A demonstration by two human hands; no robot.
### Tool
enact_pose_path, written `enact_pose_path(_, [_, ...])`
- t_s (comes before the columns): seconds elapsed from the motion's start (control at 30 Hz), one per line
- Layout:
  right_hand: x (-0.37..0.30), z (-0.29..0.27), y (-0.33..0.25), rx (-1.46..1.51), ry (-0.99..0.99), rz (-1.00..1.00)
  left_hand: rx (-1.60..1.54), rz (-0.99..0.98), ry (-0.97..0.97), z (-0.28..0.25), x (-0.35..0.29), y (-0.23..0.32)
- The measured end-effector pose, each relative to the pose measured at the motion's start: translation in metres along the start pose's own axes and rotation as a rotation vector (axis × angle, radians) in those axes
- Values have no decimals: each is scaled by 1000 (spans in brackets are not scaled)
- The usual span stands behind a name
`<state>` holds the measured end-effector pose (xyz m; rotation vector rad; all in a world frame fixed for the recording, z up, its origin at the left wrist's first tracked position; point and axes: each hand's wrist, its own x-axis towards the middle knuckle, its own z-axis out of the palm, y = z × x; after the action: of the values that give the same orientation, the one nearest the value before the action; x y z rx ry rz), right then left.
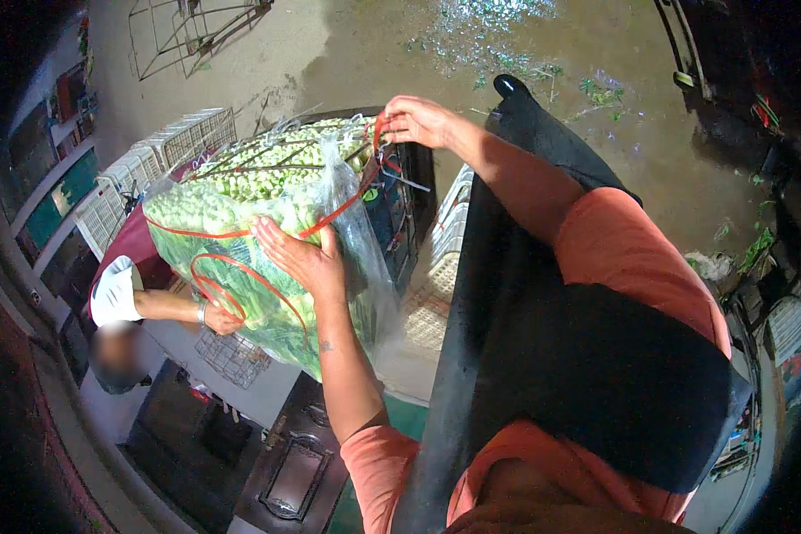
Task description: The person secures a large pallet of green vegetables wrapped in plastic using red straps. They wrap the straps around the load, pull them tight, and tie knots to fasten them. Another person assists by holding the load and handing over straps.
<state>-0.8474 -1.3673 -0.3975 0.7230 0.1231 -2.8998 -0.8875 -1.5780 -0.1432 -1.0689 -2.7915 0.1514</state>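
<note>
A large clear plastic bag (267,280) packed with green stalky, leafy vegetables sits in front of me, topped by a dark wire frame (280,166). A red strap (343,210) runs around the bag. My left hand (307,258) lies flat on the bag's side, fingers spread, over the strap's line. At the bag's upper right corner, my right hand (416,121) pinches the strap with bent fingers. On the left, a co-worker's hand (222,319) is at a loose red loop of strap (254,271). Whether that hand grips it is unclear.
White plastic crates (133,169) stand behind the bag on the left, and pale crates (436,294) are stacked beside my black apron (552,356). A wire basket (231,356) rests near the co-worker. Wet floor (400,53) with scattered leaves spreads beyond; a metal frame (187,31) lies there.
</note>
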Motion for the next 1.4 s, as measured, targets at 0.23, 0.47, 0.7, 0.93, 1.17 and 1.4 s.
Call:
enact_pose_path(0.23, [-23,-2,6,-141,-15,-68,14,-10,-20,-6,3,7])
enact_pose_path(0.47, [-34,40,-23,-750,-216,-81,-6,-20,-35,-9,8,11])
enact_pose_path(0.7, [-51,117,-120,-767,-129,-336,-20,-82,-122,-24,8,13])
enact_pose_path(0.93, [-63,16,-83,-2373,-412,-340,-338,-199,-158,-44,18,1])
enact_pose_path(1.17, [-65,33,-55,-2398,-910,6,-119,-562,-8,-12,52,22])
enact_pose_path(1.4, [-124,25,-81,-1077,27,570,19,-563,67,30,40,23])
